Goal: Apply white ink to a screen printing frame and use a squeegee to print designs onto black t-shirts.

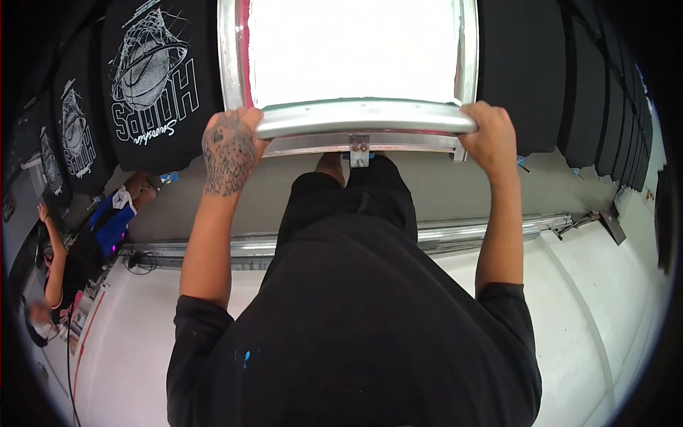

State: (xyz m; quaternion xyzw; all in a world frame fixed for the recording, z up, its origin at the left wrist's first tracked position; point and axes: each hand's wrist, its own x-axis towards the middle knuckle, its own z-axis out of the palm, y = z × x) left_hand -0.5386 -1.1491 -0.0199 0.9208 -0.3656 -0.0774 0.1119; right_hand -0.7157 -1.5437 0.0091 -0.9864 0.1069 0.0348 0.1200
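Observation:
A long silver squeegee point(366, 117) lies crosswise near the close end of a metal-framed printing screen point(231, 57). My left hand point(231, 149), tattooed on its back, closes round the squeegee's left end. Round the right end my right hand point(492, 141) is closed, thumb toward the bar. Bright white ink point(356, 50) covers the screen's inner area beyond the squeegee, with pinkish-red edging along the frame's sides. The squeegee's lower edge is hidden from me. A metal bracket point(360, 151) sits at the middle of the frame's near side.
Black shirts with a white basketball print point(153, 78) hang over boards on the left. More black shirts point(523, 78) line the right, unprinted where visible. A metal rail point(256, 249) runs across the floor behind me. Another person point(55, 263) is at far left, near a dark cable.

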